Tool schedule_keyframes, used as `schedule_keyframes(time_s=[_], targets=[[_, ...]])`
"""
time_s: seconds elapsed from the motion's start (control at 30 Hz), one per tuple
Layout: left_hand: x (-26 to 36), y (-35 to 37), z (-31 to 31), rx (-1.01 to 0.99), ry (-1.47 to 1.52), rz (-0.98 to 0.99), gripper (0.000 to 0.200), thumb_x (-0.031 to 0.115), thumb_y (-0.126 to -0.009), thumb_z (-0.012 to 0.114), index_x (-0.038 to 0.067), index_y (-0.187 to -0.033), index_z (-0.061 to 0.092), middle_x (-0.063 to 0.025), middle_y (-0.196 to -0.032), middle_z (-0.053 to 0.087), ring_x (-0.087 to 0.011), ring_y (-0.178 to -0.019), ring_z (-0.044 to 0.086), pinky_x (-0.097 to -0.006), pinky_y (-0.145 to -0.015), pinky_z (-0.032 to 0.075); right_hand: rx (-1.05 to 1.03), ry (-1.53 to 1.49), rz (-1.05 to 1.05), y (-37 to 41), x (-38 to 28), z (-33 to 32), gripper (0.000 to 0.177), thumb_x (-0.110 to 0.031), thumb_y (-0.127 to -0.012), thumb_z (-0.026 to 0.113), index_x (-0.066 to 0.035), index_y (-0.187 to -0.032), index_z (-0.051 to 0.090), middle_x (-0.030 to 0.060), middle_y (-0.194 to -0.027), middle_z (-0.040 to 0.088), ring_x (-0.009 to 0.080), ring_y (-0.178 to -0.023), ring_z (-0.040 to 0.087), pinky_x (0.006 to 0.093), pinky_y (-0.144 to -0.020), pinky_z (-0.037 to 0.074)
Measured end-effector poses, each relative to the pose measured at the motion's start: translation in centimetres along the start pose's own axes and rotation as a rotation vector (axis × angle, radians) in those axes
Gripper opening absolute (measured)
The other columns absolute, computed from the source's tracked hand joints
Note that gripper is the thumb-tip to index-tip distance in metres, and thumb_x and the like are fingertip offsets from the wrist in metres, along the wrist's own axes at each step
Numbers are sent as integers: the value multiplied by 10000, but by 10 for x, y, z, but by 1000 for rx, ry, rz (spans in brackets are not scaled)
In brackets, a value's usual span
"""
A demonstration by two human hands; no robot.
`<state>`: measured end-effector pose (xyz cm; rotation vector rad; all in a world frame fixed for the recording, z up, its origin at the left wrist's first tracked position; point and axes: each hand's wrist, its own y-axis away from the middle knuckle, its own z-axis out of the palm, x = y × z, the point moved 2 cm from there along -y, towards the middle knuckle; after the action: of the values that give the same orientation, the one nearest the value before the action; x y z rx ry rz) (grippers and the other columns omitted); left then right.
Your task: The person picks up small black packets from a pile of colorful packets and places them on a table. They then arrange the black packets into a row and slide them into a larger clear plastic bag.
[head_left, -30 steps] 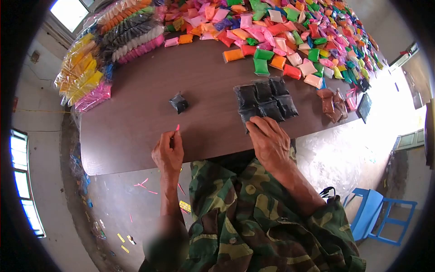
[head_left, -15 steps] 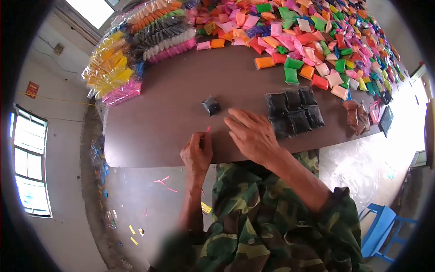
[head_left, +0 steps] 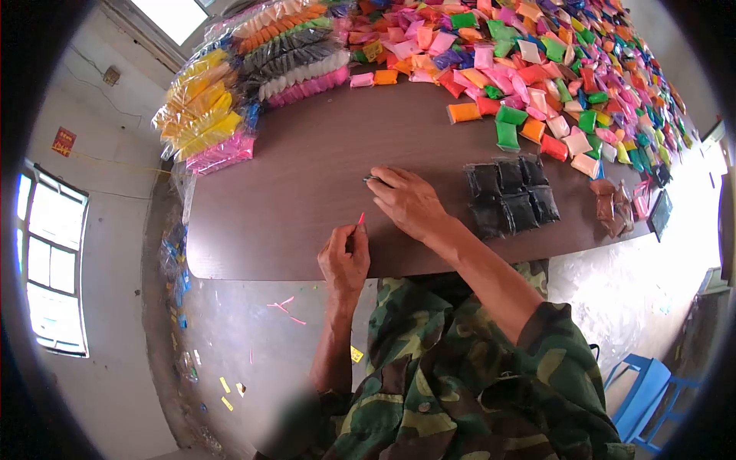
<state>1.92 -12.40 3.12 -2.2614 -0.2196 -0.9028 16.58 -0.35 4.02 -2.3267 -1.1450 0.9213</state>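
Observation:
My left hand (head_left: 345, 257) is at the table's front edge, thumb and fingers closed on a small pink strip (head_left: 362, 219) that sticks up from them. Ahead and to the right, my right hand (head_left: 406, 201) covers a small black packet (head_left: 369, 179), its fingers closed on it; only a dark corner shows past the fingertips. Several black packets (head_left: 514, 195) lie joined in two rows on the brown table (head_left: 307, 169), right of my right hand.
Bagged rows of coloured packets (head_left: 291, 61) stand at the back left. A large heap of loose coloured packets (head_left: 537, 69) spreads over the back right. Brown packets (head_left: 611, 207) lie near the right edge. A blue stool (head_left: 642, 399) stands on the floor at lower right.
My right hand has moved left onto the single black packet, which lay uncovered before. My left hand still holds the pink strip. The whole view has shifted slightly.

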Motion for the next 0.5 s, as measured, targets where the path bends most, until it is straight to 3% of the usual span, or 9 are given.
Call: schedule_keyframes(time_s=[0.1,0.2,0.3,0.5], targets=[[-5,3,2,19,-3,-33,136,132,-978,797,17,-941,735,-101,-707,685,-110,-635,616,-310,-598,507,-31,-13,9,29,-11,-19,334,-111,-918,749,-25,-1238,709,129,-1375,622,331,-1265,645,445,-1048,544],[2,-1,-1,13,-20,51,117,101,-971,788,39,-936,695,-141,-741,685,-240,-597,665,-340,-575,510,-78,-32,50,65,-37,-51,348,-117,-907,759,-1,-1232,716,142,-1343,613,340,-1253,642,457,-1046,551],[2,0,0,-18,15,10,129,127,-988,786,11,-964,735,-109,-729,688,-103,-645,614,-298,-598,502,-103,-26,62,88,-46,-67,426,-143,-898,786,-15,-1296,701,137,-1379,607,336,-1263,642,457,-1038,554],[2,1,0,-43,-10,15,129,133,-992,780,15,-976,729,-104,-735,677,-116,-641,605,-303,-605,499,-136,42,40,104,-47,-67,579,-222,-895,811,-17,-1409,643,137,-1504,564,326,-1374,582,471,-1079,524]])
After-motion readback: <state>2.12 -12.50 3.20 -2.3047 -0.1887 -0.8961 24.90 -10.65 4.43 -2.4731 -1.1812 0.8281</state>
